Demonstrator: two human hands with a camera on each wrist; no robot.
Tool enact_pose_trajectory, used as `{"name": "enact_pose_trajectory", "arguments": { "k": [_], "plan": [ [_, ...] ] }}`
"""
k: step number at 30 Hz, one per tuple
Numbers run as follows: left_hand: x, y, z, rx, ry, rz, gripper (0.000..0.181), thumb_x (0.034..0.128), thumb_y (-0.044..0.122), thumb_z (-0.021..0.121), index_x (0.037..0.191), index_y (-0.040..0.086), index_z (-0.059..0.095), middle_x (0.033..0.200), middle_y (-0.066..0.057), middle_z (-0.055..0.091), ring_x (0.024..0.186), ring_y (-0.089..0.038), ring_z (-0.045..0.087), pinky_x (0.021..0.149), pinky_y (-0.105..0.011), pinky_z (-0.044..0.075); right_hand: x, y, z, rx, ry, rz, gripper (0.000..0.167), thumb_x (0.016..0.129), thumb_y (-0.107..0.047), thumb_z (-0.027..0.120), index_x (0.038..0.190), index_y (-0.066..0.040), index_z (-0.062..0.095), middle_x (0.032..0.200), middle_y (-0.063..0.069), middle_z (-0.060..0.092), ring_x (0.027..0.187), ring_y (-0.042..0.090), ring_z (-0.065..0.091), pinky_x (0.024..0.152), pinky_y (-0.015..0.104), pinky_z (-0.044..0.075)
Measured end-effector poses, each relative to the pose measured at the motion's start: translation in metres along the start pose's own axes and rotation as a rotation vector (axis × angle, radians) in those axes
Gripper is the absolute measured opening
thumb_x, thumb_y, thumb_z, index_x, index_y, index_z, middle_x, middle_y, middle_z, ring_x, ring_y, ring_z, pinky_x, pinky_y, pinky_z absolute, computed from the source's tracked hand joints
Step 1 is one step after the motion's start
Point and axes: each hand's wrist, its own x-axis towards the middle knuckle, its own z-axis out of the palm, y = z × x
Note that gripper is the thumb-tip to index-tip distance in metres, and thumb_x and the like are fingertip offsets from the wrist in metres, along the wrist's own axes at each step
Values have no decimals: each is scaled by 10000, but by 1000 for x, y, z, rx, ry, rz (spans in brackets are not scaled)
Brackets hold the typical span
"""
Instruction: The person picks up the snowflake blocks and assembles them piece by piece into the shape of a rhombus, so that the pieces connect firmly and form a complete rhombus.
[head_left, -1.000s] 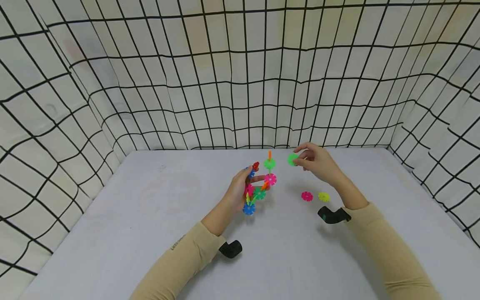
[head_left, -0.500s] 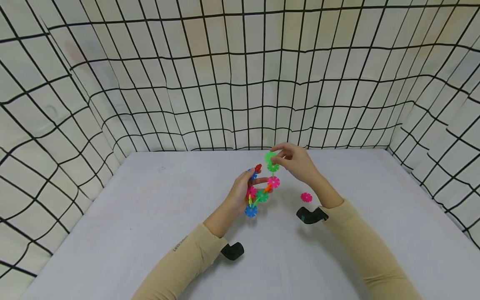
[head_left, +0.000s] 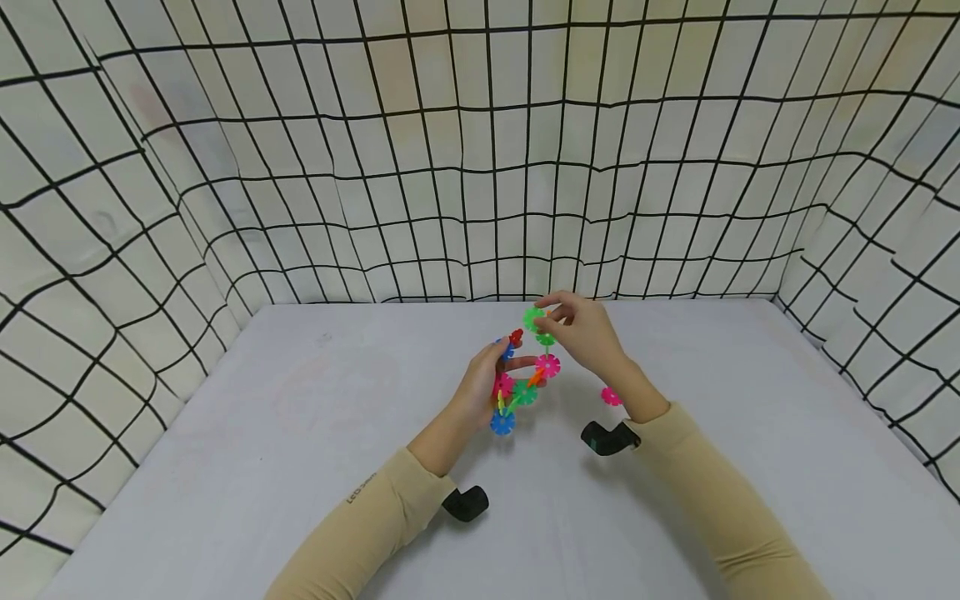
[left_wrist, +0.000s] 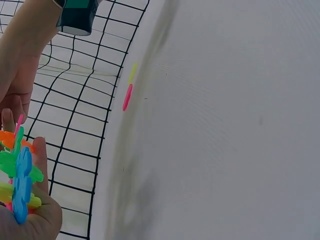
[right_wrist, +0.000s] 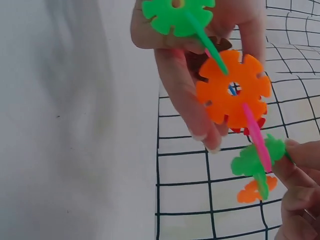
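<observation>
My left hand (head_left: pixel 477 383) grips a curved chain of slotted, flower-shaped plastic discs, with a blue disc (head_left: pixel 502 423) at its low end and a pink disc (head_left: pixel 548 365) on its right side. A large orange disc (right_wrist: pixel 212 97) of the chain shows in the right wrist view, the left fingers behind it. At the chain's upper end, my right hand (head_left: pixel 588 333) pinches a bright green disc (head_left: pixel 534 318) between thumb and fingertips. That disc overlaps another green disc (head_left: pixel 546 339) of the chain; whether their slots are joined, I cannot tell.
A loose pink disc (head_left: pixel 611 396) lies on the white table (head_left: pixel 300 467), partly behind the right forearm. Beside it, a yellow disc (left_wrist: pixel 132 72) shows in the left wrist view. A black grid net (head_left: pixel 491 192) over white cloth surrounds the table's back and sides.
My right hand has carried the bright green disc leftward to the chain's upper end, then slightly further left and down. The left hand has barely shifted. The forearm now covers the yellow disc in the head view.
</observation>
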Motion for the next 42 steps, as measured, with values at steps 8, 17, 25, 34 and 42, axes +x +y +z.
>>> {"name": "enact_pose_trajectory", "arguments": {
  "k": [8,17,25,34,42],
  "plan": [
    [-1,-1,3,-42,-34,14,468,1113,363,407,1400,-6,437,1198,-133,701,944,-283,738,732,-275,594,-3,0,11,2,39,0,244,948,-115,756,1160,-8,702,848,93,765,653,242,596,520,246,410],
    [0,-2,3,-34,-50,34,443,1113,356,432,1373,-2,454,1223,-139,683,921,-236,729,748,-277,594,-6,-1,15,99,33,71,251,958,-105,742,1174,14,695,899,133,767,831,364,714,554,212,421],
    [1,4,2,-34,-56,18,430,1116,374,424,1344,10,447,1221,-140,656,896,-233,730,768,-301,601,-6,-3,18,134,70,110,250,962,-126,741,1166,14,706,955,164,763,896,335,726,611,217,493],
    [-1,5,3,13,-54,20,487,1120,375,400,1408,-17,403,1274,-163,644,969,-266,728,692,-217,573,-8,-3,24,183,97,152,240,962,-139,744,1150,8,725,936,136,772,792,279,712,541,206,430],
    [-1,4,2,12,-59,10,486,1123,376,388,1398,-22,417,1283,-159,648,1015,-302,719,662,-211,558,-8,-2,23,150,81,122,243,967,-139,734,1152,19,730,922,133,764,894,363,703,605,226,482]
  ]
}}
